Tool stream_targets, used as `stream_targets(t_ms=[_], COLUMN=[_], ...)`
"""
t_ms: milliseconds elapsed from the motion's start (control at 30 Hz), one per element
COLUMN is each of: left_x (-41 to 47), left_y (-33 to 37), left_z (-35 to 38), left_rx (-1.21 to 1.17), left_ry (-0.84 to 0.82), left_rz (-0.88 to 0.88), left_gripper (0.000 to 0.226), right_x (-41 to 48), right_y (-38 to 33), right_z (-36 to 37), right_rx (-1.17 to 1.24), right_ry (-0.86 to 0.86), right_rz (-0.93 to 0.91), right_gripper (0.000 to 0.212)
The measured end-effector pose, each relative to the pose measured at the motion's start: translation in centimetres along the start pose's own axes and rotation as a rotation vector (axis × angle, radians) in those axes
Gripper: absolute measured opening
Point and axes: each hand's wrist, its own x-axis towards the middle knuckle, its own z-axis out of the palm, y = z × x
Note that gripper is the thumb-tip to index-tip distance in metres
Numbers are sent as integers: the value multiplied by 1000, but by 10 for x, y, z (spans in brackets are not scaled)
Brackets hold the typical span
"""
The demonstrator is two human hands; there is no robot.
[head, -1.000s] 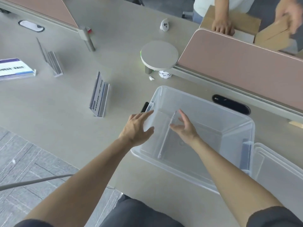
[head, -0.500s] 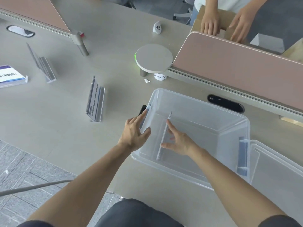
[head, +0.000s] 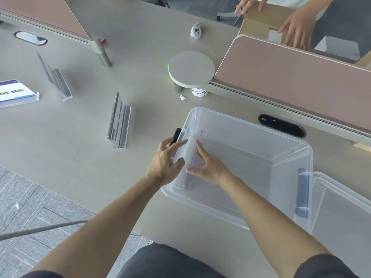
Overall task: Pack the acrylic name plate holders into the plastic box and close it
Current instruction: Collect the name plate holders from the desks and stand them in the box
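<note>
A clear plastic box (head: 251,125) stands open on the grey desk. One acrylic name plate holder (head: 189,182) stands on edge inside it, close to the left wall. My right hand (head: 208,167) is inside the box, fingers spread and pressed flat against the holder's right side. My left hand (head: 164,161) rests with fingers apart on the box's left wall beside its black latch (head: 177,134). Three more holders are on the desk to the left: one near (head: 120,121), one farther (head: 56,79), one with a printed card (head: 16,93).
The box's clear lid (head: 341,207) lies at the right, touching the box. A round grey stand (head: 191,68) and a pink divider (head: 291,81) are behind the box. Beyond the divider, another person's hands handle a cardboard box (head: 259,19). A small white device (head: 196,31) lies at the far side.
My right hand has moved the holder leftward from the box's middle to the left wall and flattened against it. My left hand has shifted onto the box's left wall.
</note>
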Motion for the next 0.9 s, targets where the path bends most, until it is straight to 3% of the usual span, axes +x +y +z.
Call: stream_targets(t_ms=[467, 700, 900], left_x=[0, -2, -2], left_y=[2, 4, 10], left_z=[1, -1, -6], left_rx=[37, -1, 95], left_ry=[-16, -6, -36], left_rz=[-35, -13, -26], left_gripper=[54, 39, 44], right_x=[9, 7, -1], right_y=[-11, -3, -13], right_z=[10, 11, 0], right_rx=[-9, 24, 9], right_ry=[16, 42, 92], right_rz=[-21, -22, -9], right_gripper=[102, 100, 95])
